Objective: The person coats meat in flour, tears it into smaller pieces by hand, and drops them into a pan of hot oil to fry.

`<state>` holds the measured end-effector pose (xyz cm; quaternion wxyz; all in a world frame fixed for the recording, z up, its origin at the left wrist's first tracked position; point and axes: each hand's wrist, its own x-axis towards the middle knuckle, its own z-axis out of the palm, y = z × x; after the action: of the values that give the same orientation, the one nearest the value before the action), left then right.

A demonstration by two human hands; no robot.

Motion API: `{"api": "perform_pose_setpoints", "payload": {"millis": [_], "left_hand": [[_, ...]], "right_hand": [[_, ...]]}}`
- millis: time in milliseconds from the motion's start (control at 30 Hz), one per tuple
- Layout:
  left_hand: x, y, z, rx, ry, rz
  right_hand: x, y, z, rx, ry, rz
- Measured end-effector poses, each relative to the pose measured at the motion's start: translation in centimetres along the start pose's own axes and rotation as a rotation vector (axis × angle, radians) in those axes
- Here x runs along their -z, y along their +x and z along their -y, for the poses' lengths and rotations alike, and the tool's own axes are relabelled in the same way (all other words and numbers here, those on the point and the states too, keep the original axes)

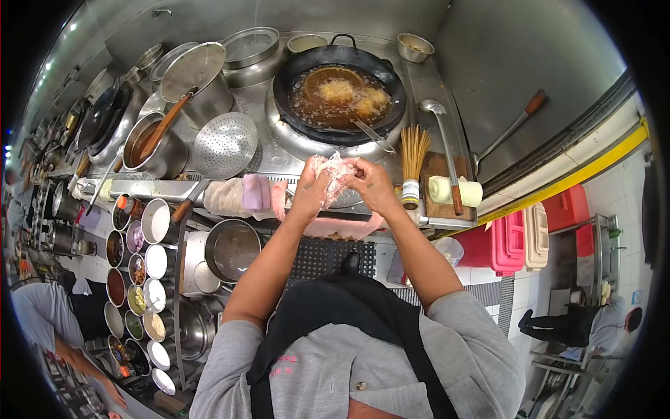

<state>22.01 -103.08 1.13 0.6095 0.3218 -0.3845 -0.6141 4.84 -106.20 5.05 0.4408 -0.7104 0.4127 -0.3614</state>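
Observation:
Both hands are raised just in front of the wok [395, 84], which holds bubbling brown oil with pale golden frying pieces [337, 91] in it. Between them is a pale pink, ragged piece of floured raw meat [333, 176]; its exact kind is hard to make out. My left hand [308, 192] grips it from the left with bent fingers. On the other side, my right hand [375, 186] pinches its edge. A metal utensil handle [375, 135] sticks out over the wok's near rim, close to my right hand.
Right of the wok are a bamboo brush [414, 157], a ladle [444, 143] and rolled cloths [455, 190]. A perforated skimmer [225, 145], a pot with a wooden spoon [158, 143] and folded towels [241, 197] lie left. Ingredient containers [156, 262] stand lower left. Other people are at both sides.

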Motion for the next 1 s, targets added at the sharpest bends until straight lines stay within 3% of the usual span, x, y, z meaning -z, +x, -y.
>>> {"api": "perform_pose_setpoints", "payload": {"millis": [67, 167, 267, 367, 600, 733, 900, 1000], "left_hand": [[-0.8, 0.1, 0.8, -0.131, 0.031, -0.046], [-1.5, -0.1, 0.6, -0.105, 0.105, -0.103], [-1.7, -0.3, 1.6, -0.091, -0.162, -0.148], [-1.4, -0.1, 2.2, 0.013, -0.282, -0.245], [0.6, 0.8, 0.6, 0.175, -0.410, -0.148], [-0.1, 0.7, 1.2, 0.075, -0.336, -0.086], [-0.6, 0.6, 0.2, 0.113, -0.314, -0.008], [-1.2, 0.2, -0.5, 0.179, -0.295, 0.000]], "right_hand": [[0.4, -0.1, 0.5, -0.049, 0.016, 0.029], [0.9, 0.0, -0.6, -0.007, -0.033, 0.019], [0.7, 0.3, -2.2, -0.047, 0.348, -0.032], [0.7, 0.0, -2.3, -0.110, 0.503, -0.071], [3.0, -0.1, -0.8, -0.286, 0.719, -0.015], [3.4, 0.1, -1.1, -0.273, 0.906, 0.077], [3.6, 0.9, -2.7, -0.252, 0.890, -0.011], [3.5, 1.2, -2.7, -0.301, 0.716, -0.047]]}}
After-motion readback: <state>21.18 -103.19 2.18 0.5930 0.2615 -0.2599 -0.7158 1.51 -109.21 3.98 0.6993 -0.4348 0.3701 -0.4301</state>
